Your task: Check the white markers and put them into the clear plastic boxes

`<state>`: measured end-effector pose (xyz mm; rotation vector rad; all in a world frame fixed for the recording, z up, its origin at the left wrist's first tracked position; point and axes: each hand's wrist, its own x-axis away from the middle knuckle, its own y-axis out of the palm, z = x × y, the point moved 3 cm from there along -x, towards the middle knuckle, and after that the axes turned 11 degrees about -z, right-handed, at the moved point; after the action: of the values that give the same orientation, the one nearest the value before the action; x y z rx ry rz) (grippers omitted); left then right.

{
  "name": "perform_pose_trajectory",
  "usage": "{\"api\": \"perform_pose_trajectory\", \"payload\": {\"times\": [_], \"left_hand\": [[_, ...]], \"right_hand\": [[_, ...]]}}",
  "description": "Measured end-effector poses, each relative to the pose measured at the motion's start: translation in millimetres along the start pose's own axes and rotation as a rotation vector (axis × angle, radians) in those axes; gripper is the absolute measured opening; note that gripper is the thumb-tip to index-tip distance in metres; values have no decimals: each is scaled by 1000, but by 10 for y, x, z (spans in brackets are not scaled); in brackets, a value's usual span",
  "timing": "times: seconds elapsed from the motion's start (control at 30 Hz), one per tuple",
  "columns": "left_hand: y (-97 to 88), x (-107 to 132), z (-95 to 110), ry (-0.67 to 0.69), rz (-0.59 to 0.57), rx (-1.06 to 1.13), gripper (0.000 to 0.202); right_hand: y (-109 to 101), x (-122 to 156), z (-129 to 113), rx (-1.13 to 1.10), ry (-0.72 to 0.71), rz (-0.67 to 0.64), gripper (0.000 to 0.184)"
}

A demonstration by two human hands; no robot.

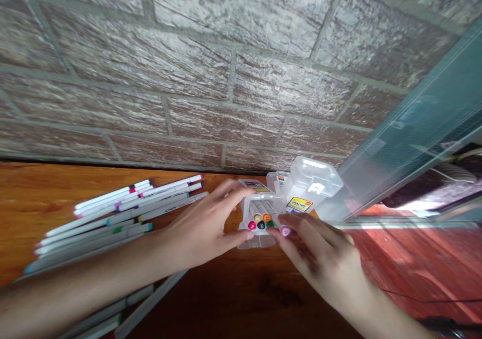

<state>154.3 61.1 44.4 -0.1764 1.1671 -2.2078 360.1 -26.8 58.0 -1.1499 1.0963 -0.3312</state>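
Note:
My left hand (213, 223) curves around the left side of an open clear plastic case (246, 209), thumb at its lower edge and fingers at its top. Inside lie several white markers with round coloured ends: a pink-red one (252, 225), a black one (261, 225), an orange one (267, 217), and also yellow and green. At the case's right side my right hand (327, 253) pinches a marker with a lilac end (285, 230) between thumb and fingers. Part of that marker reaches into the case opening. The case's flap (256, 242) hangs at its near edge.
Behind my right hand stands a closed translucent marker case (314, 181) with a yellow label. Many loose white markers (128, 213) lie on the wooden table (22, 188) to the left, some beneath my left forearm. A brick wall (199, 78) borders the back; a glass panel (406, 123) stands right.

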Motion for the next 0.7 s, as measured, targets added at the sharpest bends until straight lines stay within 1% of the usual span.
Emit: {"api": "perform_pose_trajectory", "payload": {"times": [0.3, 0.47, 0.7], "left_hand": [[-5, 13, 4, -3, -9, -8, 51], [-1, 7, 12, -2, -2, -12, 51], [2, -7, 0, -7, -9, -3, 50]], "right_hand": [[72, 19, 30, 83, 23, -41, 21], [87, 8, 29, 102, 27, -60, 28], [102, -32, 38, 143, 45, -98, 33]]}}
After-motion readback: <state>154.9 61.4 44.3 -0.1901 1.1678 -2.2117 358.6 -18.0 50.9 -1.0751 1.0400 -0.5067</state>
